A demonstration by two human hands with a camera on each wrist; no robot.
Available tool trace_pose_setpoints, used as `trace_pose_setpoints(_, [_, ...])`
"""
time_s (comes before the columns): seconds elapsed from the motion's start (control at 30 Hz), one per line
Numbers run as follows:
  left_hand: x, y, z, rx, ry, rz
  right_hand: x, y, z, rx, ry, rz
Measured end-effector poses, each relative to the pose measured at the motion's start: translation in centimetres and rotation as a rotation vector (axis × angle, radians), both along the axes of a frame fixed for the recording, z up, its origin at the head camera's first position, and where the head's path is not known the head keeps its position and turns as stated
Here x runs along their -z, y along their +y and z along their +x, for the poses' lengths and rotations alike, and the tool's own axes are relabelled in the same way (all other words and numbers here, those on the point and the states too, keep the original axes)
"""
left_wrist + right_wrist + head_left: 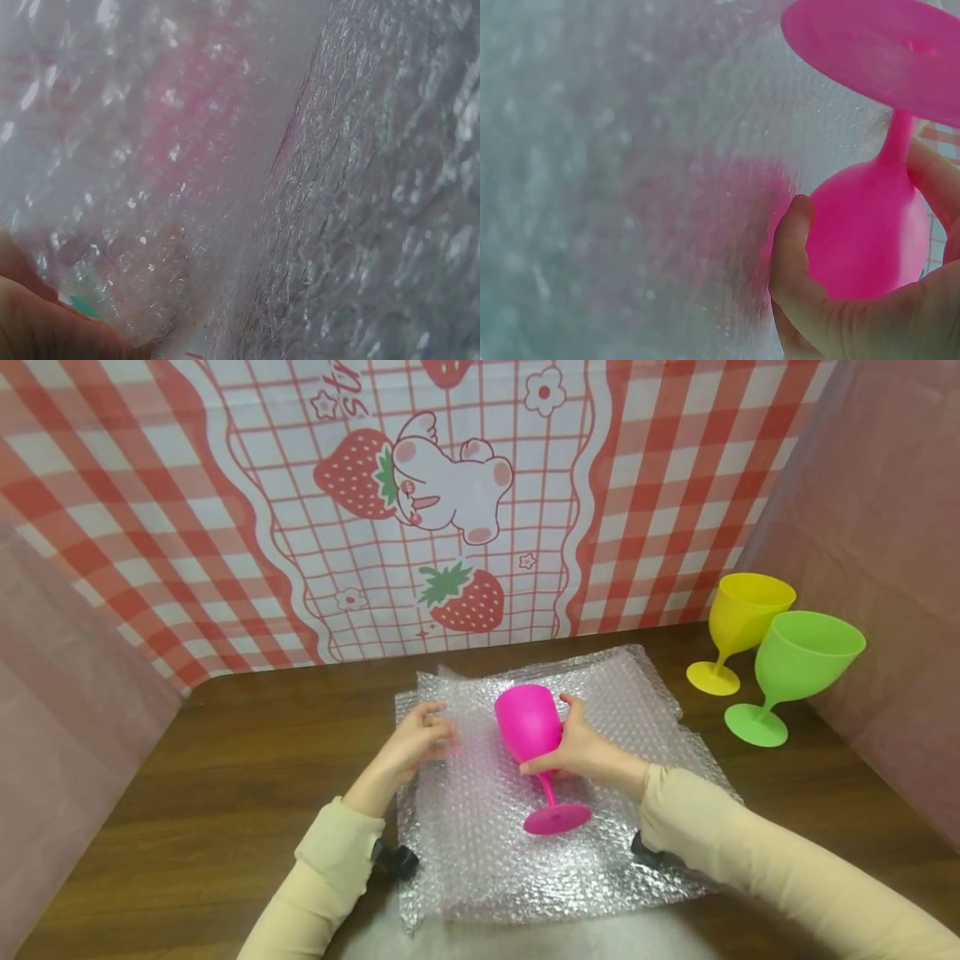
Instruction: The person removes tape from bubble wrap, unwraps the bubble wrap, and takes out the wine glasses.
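A bright pink plastic goblet lies tilted over the bubble wrap, its foot toward the person. My right hand grips its bowl near the stem. The right wrist view shows thumb and fingers around the pink goblet. At the wrap's left side, my left hand pinches the edge of a raised layer. In the left wrist view, that bubble wrap stands up before the camera, with pink showing through it and part of the left hand at the lower left.
A yellow goblet and a green goblet stand upright at the table's right side. The brown wooden table meets a strawberry-print checked cloth at the back. Pink cloth hangs on the right.
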State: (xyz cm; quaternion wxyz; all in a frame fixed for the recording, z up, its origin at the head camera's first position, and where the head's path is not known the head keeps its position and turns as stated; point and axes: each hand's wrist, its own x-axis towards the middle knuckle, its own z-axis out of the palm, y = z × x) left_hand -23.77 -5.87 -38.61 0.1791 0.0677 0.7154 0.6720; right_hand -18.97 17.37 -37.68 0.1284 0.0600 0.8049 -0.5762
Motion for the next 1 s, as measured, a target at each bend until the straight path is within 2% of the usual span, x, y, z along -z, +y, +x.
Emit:
trace_pose_setpoints(0.23, [0.14,-0.09,-0.02,0.001,-0.008,-0.006,0.1,-0.02,0.29,-0.011,0.044,0.041])
trace_pose_setpoints(0.5, [0.23,0.0,0.07,-0.005,-0.004,-0.01,0.19,0.08,0.36,0.014,-0.014,0.06])
trace_pose_setpoints(0.7, [0.29,0.02,0.08,-0.012,-0.002,-0.014,-0.07,0.39,0.32,0.018,-0.043,0.044])
trace_pose_setpoints(1.0, [0.36,0.08,0.07,-0.025,-0.003,-0.028,-0.39,0.74,0.31,0.05,-0.024,-0.025])
